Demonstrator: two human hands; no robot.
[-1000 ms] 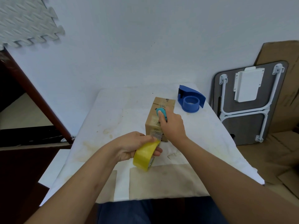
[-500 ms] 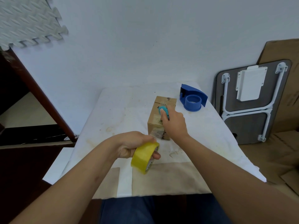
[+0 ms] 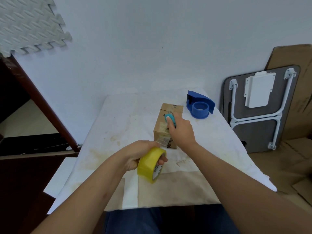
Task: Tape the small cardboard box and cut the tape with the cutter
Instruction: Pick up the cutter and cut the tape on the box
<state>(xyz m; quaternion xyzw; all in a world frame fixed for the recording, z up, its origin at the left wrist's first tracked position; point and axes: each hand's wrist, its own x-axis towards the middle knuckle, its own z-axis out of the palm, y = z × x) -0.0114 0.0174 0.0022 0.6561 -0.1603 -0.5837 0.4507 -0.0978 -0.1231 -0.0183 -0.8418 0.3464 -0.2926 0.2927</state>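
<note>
- My right hand [image 3: 181, 130], just right of frame centre, has its fingers curled around a small teal cutter [image 3: 170, 119]; the thumb presses on the cutter's pale round face, and the cutter's tip rests on top of the box.
- My left hand [image 3: 140, 155], lower centre, is wrapped around a yellow tape roll [image 3: 151, 164]: the fingers pass through the core, one fingertip [image 3: 163, 160] showing at the roll's right side, the thumb lying over the top.
- A clear strip of tape [image 3: 163, 141] runs taut from the roll up to the near face of the box, wrinkled where it meets the cardboard.
- The small cardboard box [image 3: 168, 125] stands at frame centre on the white table cover [image 3: 118, 125], directly under my right hand, with tape already glossy along its top and front.
- A blue tape dispenser [image 3: 200, 107] sits beyond the box, toward upper right, near it but apart.
- At the right edge a folded grey table [image 3: 260, 108] leans against flattened cardboard [image 3: 300, 65].
- A grey foam mat [image 3: 28, 22] hangs in the upper left corner.
</note>
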